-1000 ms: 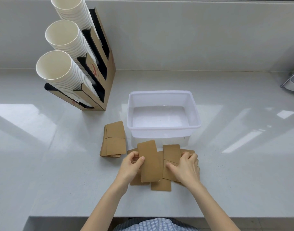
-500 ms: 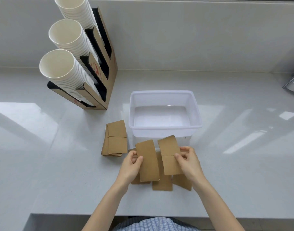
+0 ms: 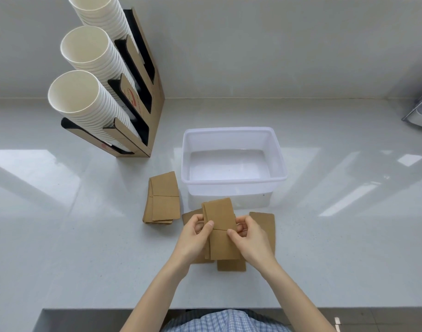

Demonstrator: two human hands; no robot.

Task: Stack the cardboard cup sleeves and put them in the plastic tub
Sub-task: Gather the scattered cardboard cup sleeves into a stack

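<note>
Two flat brown cardboard cup sleeves (image 3: pixel 221 226) are pressed together, one over the other, just above the counter. My left hand (image 3: pixel 196 236) grips their left edge and my right hand (image 3: pixel 249 238) grips their right edge. Loose sleeves (image 3: pixel 265 224) lie on the counter under and beside my hands, partly hidden. A small stack of sleeves (image 3: pixel 162 201) rests to the left. The clear plastic tub (image 3: pixel 280 164) stands empty just beyond my hands.
A cardboard cup dispenser (image 3: pixel 146 92) holding three rows of white paper cups (image 3: pixel 73 94) stands at the back left. A grey object (image 3: pixel 420 111) pokes in at the right edge. The counter's front edge (image 3: pixel 85 310) runs close to my body.
My right hand lifted a sleeve off the counter and brought it left onto the sleeve in my left hand. Both hands now hold the two together.
</note>
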